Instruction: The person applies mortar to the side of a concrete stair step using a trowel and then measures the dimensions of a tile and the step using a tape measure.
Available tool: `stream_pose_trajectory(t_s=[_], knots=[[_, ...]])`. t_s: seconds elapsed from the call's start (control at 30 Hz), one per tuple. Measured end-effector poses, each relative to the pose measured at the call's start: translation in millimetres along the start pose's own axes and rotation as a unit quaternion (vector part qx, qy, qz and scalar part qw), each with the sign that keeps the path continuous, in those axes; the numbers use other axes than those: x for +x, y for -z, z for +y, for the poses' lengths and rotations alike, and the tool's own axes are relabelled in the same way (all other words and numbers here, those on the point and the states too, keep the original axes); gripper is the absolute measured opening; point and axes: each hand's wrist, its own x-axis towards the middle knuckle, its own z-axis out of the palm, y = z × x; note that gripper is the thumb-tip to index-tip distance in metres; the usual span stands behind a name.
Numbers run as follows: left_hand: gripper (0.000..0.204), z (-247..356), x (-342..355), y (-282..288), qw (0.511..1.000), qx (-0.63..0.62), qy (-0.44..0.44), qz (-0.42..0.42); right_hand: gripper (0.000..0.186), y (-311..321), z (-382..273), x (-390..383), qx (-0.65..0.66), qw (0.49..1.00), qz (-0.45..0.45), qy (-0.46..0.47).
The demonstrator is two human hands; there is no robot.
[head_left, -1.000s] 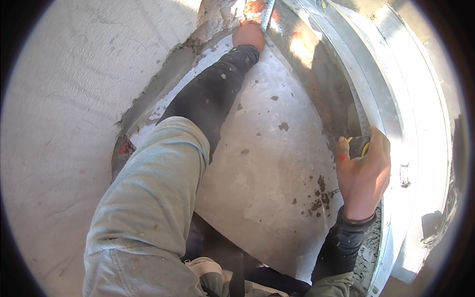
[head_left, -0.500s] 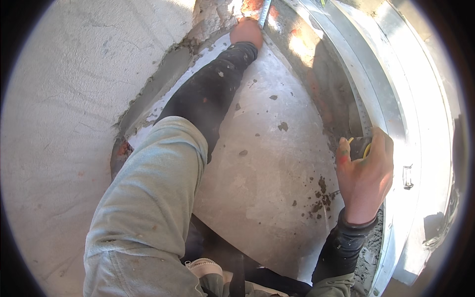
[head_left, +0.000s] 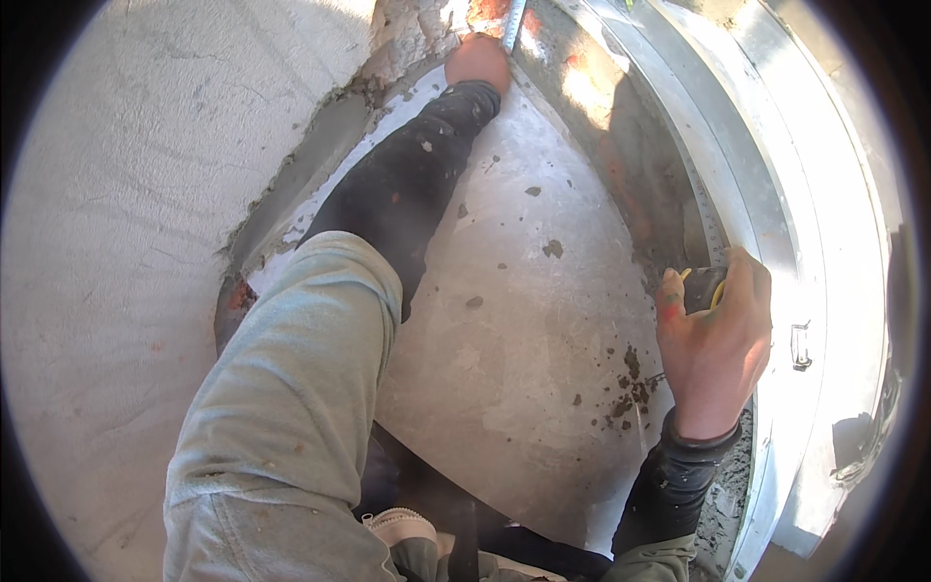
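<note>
My right hand (head_left: 716, 349) is closed round a black and yellow tape measure (head_left: 704, 288) at the right, beside the metal frame. A graduated strip of its blade (head_left: 713, 231) shows just above the case, lying along the frame's inner edge. My left arm reaches far forward across the sill, and my left hand (head_left: 479, 62) is closed at the far end. Against that hand's right side stands a pale graduated strip (head_left: 514, 27), its lower end at the fingers. The fingertips of my left hand are hidden behind the back of the hand.
A pale, mortar-spotted sill board (head_left: 514, 339) lies between my arms. On the right curves a light metal window frame (head_left: 776, 194). A rough plastered wall (head_left: 165, 194) fills the left. Broken masonry (head_left: 412, 39) and wet mortar (head_left: 330, 145) edge the opening.
My left hand and arm have shifted very slightly left in the picture. My right hand and the tape measure stay almost where they were.
</note>
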Motion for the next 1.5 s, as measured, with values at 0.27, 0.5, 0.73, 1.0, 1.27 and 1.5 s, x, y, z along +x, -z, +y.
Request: stream_pose_trajectory(t_s=[0.27,0.5,0.73,1.0,1.27,1.5], knots=[[0.030,2.5,-5.0,-1.1,1.000,-0.014,-0.017,0.001,0.049,-1.2,2.7,-1.0,0.005,1.000,0.008,0.010],[0.030,-7.8,1.4,-3.5,0.998,-0.017,-0.055,0.032,0.038,7.9,3.9,2.1,0.029,0.999,-0.014,-0.007],[0.031,17.3,-46.5,48.2,0.988,-0.076,-0.136,0.025,0.039,61.3,40.6,-44.1,0.136,0.989,-0.015,0.050],[0.011,140.2,-170.2,133.9,0.891,-0.241,-0.366,-0.120,0.050,180.6,128.7,-173.9,-0.011,0.998,-0.025,-0.062],[0.011,260.5,-334.8,168.6,0.698,-0.408,-0.506,-0.298,0.059,247.2,175.0,-330.9,-0.189,0.958,0.087,-0.195],[0.012,362.0,-462.9,167.2,0.631,-0.426,-0.532,-0.371,0.058,242.8,197.1,-439.3,-0.212,0.918,0.149,-0.300]])
